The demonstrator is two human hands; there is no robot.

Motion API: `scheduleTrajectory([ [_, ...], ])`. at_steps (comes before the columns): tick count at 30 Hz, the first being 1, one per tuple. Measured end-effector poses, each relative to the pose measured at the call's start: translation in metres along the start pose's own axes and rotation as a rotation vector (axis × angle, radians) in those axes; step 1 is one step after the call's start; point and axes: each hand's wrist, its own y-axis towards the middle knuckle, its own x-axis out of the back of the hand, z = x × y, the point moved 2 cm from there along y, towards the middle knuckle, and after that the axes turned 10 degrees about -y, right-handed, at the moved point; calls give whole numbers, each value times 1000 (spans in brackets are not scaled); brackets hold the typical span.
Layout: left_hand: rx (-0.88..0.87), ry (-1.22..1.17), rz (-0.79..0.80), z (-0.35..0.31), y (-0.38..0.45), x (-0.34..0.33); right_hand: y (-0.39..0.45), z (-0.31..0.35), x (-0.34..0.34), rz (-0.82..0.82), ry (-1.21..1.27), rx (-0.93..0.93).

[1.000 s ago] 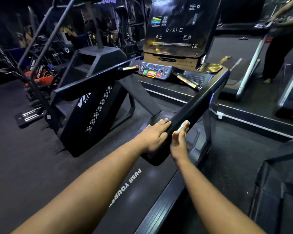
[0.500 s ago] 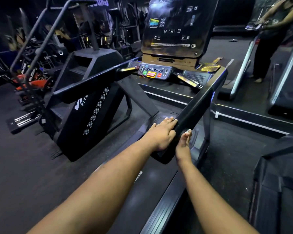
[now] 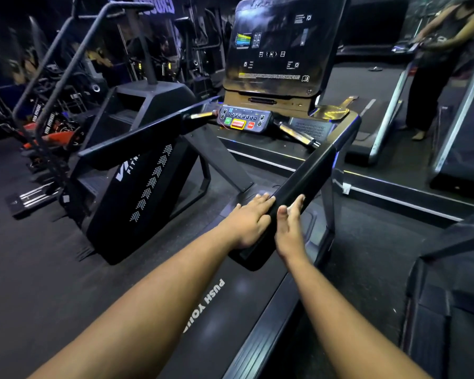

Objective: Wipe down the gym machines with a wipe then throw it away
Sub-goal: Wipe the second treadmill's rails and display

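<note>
Head view, handrail [image 3: 309, 179] angled toward console [image 3: 244, 121]

Two hands: left hand [image 3: 248, 218], right hand [image 3: 290, 228]. One wipe [image 3: 292, 205]. One console screen [image 3: 282, 45] at 12 o'clock. One stair climber [image 3: 137, 170] at 10 o'clock.

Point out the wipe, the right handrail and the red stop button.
wipe [image 3: 292, 205], head view, white edge showing under the right-hand fingers.
right handrail [image 3: 309, 179], head view, bare top face.
red stop button [image 3: 238, 123], head view, its centre.
</note>
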Motion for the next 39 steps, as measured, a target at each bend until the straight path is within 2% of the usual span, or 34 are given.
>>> scheduleTrajectory([
  [5, 13, -62, 16, 0, -4, 0, -26, -4, -18, -46, 5, 96],
  [7, 15, -62, 11, -2, -5, 1, -18, 0, -9, -49, -64, 204],
  [11, 29, -31, -5, -4, -5, 1, 9, 1, 16, 87, -188, 359],
  [14, 41, 42, 2, -3, -4, 1, 38, 2, 41, 84, -339, 331],
  [17, 57, 77, 18, -2, -3, 1, 51, 1, 46, 66, -343, 270],
  [21, 70, 61, -1, -5, -3, 1, 23, 14, 28, 251, -233, 418],
  [24, 78, 54, -3, -5, -5, 1, 21, 19, 34, 381, -247, 491],
  [29, 102, 74, -6, -4, -8, 0, 63, 10, 58, 124, -333, 268],
  [33, 108, 83, -14, -6, -9, 0, 50, 8, 48, 76, -440, 322],
  [36, 108, 53, -29, -7, -10, 0, 23, 12, 36, 238, -377, 477],
  [38, 110, 43, -25, -7, -10, -1, 17, 11, 40, 372, -244, 484],
  [39, 110, 49, -19, -7, -10, -1, 22, 10, 46, 380, -223, 473],
])
